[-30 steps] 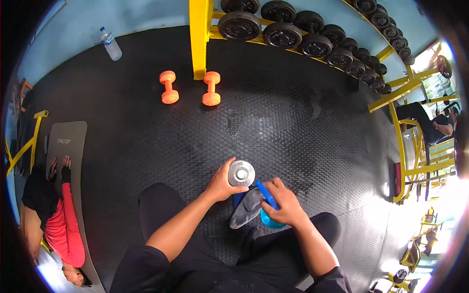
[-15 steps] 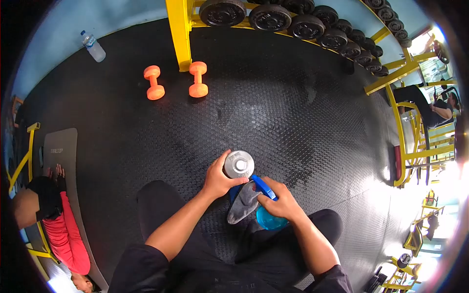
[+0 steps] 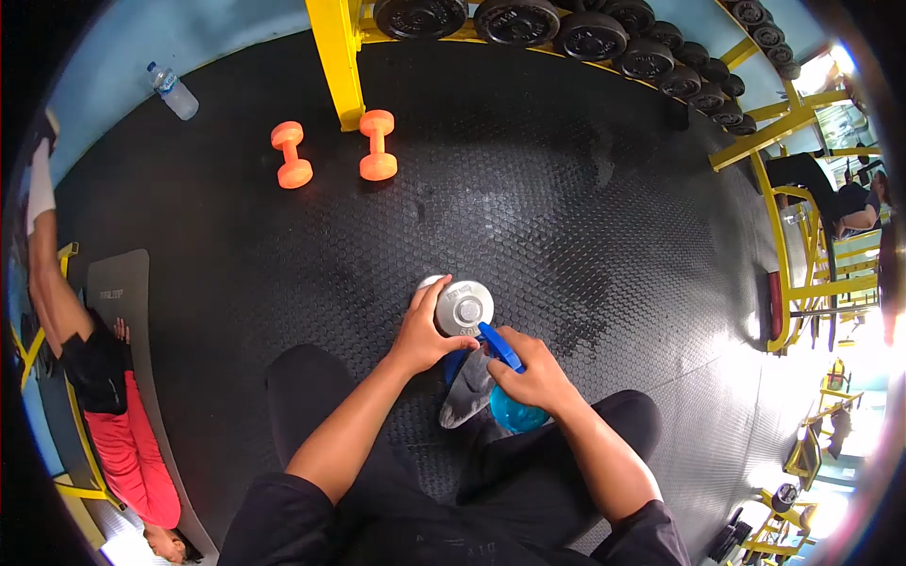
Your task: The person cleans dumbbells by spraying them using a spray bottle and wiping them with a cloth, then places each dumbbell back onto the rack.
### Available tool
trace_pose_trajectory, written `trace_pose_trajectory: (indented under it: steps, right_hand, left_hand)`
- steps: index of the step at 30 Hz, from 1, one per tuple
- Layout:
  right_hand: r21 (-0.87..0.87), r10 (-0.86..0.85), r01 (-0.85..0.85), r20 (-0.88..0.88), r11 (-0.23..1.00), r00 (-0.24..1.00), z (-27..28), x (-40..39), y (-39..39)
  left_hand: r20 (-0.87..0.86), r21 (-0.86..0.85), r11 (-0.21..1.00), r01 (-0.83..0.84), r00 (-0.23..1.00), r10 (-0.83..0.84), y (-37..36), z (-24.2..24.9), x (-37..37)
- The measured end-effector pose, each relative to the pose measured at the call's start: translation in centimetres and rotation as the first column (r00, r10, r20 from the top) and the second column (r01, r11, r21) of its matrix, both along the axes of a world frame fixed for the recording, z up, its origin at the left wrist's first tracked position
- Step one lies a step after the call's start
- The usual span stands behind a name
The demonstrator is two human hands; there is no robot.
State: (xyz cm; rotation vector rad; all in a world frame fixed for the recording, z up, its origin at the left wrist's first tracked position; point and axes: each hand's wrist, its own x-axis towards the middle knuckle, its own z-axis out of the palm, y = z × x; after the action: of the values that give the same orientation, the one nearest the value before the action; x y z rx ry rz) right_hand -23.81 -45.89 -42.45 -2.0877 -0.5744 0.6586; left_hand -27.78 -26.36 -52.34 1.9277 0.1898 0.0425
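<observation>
Since half a second ago, one leg [image 3: 55, 264] in a white sock [image 3: 40, 189] has come into view at the far left, and the silver dumbbell [image 3: 465, 308] has turned, so a second round end peeps out past the left fingers. Furthest left, one person [image 3: 121, 424] in a red top and black shorts lies by one grey mat [image 3: 118, 283]. One clear water bottle [image 3: 175, 91], blue-capped, leans in the corner of wall and floor. Two orange dumbbells [image 3: 377, 144] come next, apart, beside one yellow post [image 3: 338, 66].

Centre, the left hand [image 3: 423, 332] is curled about the one silver dumbbell in front of the folded legs, thumb along its lower edge. Its near face is round and dull silver, with a raised knob in the middle and raised lettering too small to read. Below sits one grey item [image 3: 462, 396], half covered; I can't tell what it is.

Just right, the other hand [image 3: 531, 373] is closed round the neck of one spray bottle [image 3: 514, 413], blue-headed, its nozzle overlapping the silver rim; contact is unclear. Upper right, black dumbbells [image 3: 592, 38] fill a rack, too overlapped to count. Far right, one person [image 3: 842, 203] in black is among yellow frames.
</observation>
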Motion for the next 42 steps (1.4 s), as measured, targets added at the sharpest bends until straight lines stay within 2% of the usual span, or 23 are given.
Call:
trace_pose_trajectory:
  steps: [6,9,12,14,16,18,20,22,24,25,27,29,30,31,32,33,35,38,40,42]
  right_hand:
    - [-0.029,-0.024,0.023,-0.036,0.999,0.999,0.4,0.1,-0.1]
    - [-0.125,-0.019,0.014,-0.032,0.992,0.999,0.5,0.1,-0.4]
    - [-0.038,-0.042,0.042,-0.009,0.998,0.999,0.3,-0.1,-0.4]
    - [0.069,-0.033,0.023,0.145,0.997,0.989,-0.4,-0.3,-0.3]
    - [0.024,-0.007,0.004,0.139,1.0,0.99,-0.7,-0.3,-0.6]
    - [-0.023,0.02,-0.017,0.134,1.0,0.991,-0.4,-0.1,-0.8]
    - [-0.101,0.0,-0.003,-0.034,0.995,0.999,0.2,0.0,-0.8]
    - [-0.097,-0.004,0.002,-0.022,0.995,1.0,0.2,0.0,-0.8]
    - [-0.092,-0.012,0.011,-0.014,0.996,1.0,-0.4,-0.1,-0.9]
    - [-0.037,-0.029,0.031,0.055,0.999,0.998,-1.0,-0.2,-1.2]
    - [0.021,-0.052,0.05,0.126,0.999,0.991,-2.6,0.3,-1.9]
    - [0.065,-0.179,0.169,0.202,0.983,0.963,-5.3,1.7,-3.2]
    - [-0.029,-0.186,0.205,0.312,0.978,0.932,-7.7,2.8,-4.2]
    - [-0.113,-0.231,0.276,0.305,0.954,0.924,-8.5,3.8,-4.3]
    - [-0.195,-0.275,0.343,0.307,0.919,0.911,-9.0,5.0,-4.3]
    - [-0.203,-0.275,0.345,0.308,0.916,0.911,-10.3,5.6,-4.2]
    - [-0.046,-0.489,0.548,0.393,0.835,0.779,-13.6,6.3,-3.7]
    - [-0.006,-0.48,0.55,0.478,0.835,0.735,-16.9,6.7,-4.2]
    - [-0.047,-0.483,0.553,0.431,0.832,0.762,-17.5,5.7,-4.5]
    - [-0.186,-0.538,0.6,0.295,0.778,0.789,-17.7,5.5,-5.2]
  left_hand:
    - [-0.007,0.031,0.999,-0.006,1.0,0.006,-0.6,-0.3,0.1]
    - [0.003,0.031,0.998,-0.048,0.999,0.048,-0.5,-0.3,0.1]
    - [-0.032,-0.018,0.997,-0.08,0.996,0.079,-0.4,-0.5,0.1]
    - [-0.027,-0.014,0.996,-0.083,0.996,0.083,-0.4,-1.0,0.2]
    - [-0.019,-0.085,0.989,-0.124,0.992,0.123,-0.3,-1.3,0.2]
    - [-0.017,-0.085,0.988,-0.13,0.992,0.129,-0.2,-1.4,0.2]
    - [-0.014,-0.085,0.987,-0.14,0.99,0.139,0.0,-1.2,0.3]
    - [-0.006,-0.022,0.987,-0.161,0.987,0.16,0.2,-0.7,0.3]
    - [-0.022,-0.071,0.982,-0.178,0.984,0.177,0.4,-1.3,0.4]
    - [-0.039,-0.121,0.974,-0.192,0.981,0.188,0.5,-1.6,0.3]
    - [0.005,-0.079,0.976,-0.204,0.979,0.205,0.8,-2.0,0.2]
    - [0.053,-0.045,0.974,-0.223,0.973,0.225,1.3,-1.7,0.3]
    - [0.042,0.073,0.971,-0.228,0.973,0.225,1.6,-1.4,0.3]
    - [0.028,0.188,0.957,-0.223,0.975,0.221,1.7,-1.1,0.1]
    - [0.001,0.207,0.948,-0.243,0.969,0.248,1.8,-0.7,0.2]
    - [0.001,0.194,0.951,-0.242,0.969,0.246,1.9,-0.7,0.3]
    - [0.001,0.183,0.953,-0.242,0.969,0.246,2.0,-0.6,0.5]
    - [0.003,0.207,0.953,-0.222,0.974,0.226,1.9,-0.4,0.6]
    - [0.028,0.204,0.954,-0.219,0.976,0.218,1.8,-0.5,0.5]
    - [0.003,0.186,0.956,-0.228,0.973,0.232,1.8,-0.7,0.5]
